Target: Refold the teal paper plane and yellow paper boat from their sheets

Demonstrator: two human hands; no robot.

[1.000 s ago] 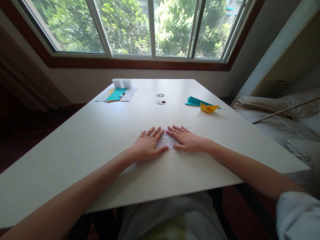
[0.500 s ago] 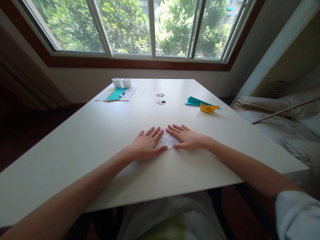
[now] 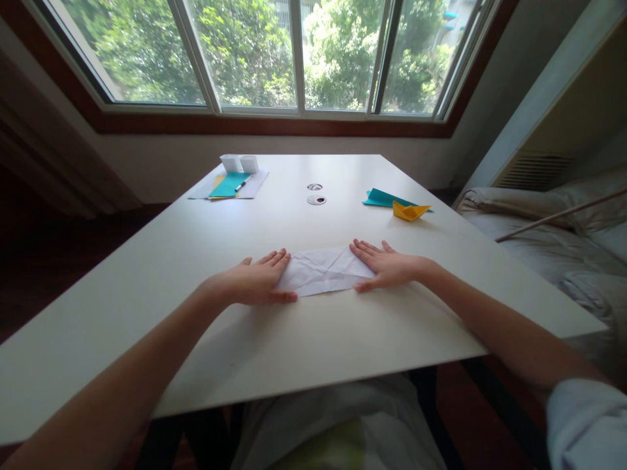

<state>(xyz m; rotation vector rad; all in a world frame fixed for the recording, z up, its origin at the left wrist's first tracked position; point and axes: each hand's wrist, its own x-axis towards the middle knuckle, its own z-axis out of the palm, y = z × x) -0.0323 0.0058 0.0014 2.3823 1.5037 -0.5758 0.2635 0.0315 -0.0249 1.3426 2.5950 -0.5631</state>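
A creased sheet of white paper [image 3: 323, 269] lies flat on the white table in front of me, with fold lines crossing its surface. On its left end rests my left hand [image 3: 259, 277], fingers stretched out and thumb along the near edge. My right hand [image 3: 385, 263] lies on the right end, palm down with the fingers spread. Both hands touch the paper without gripping it, and their palms cover its two ends.
Beyond my right hand stand a yellow paper boat [image 3: 410, 211] and a teal folded paper piece [image 3: 386, 198]. Far left are teal paper [image 3: 228, 185], a pen [image 3: 242, 183] and white folded paper pieces [image 3: 239, 163]. Two round inserts [image 3: 316, 200] sit mid-table.
My hands have slid apart, the left one leftward and the right one slightly rightward, from the middle of the paper to its ends. More of the creased paper shows between them.
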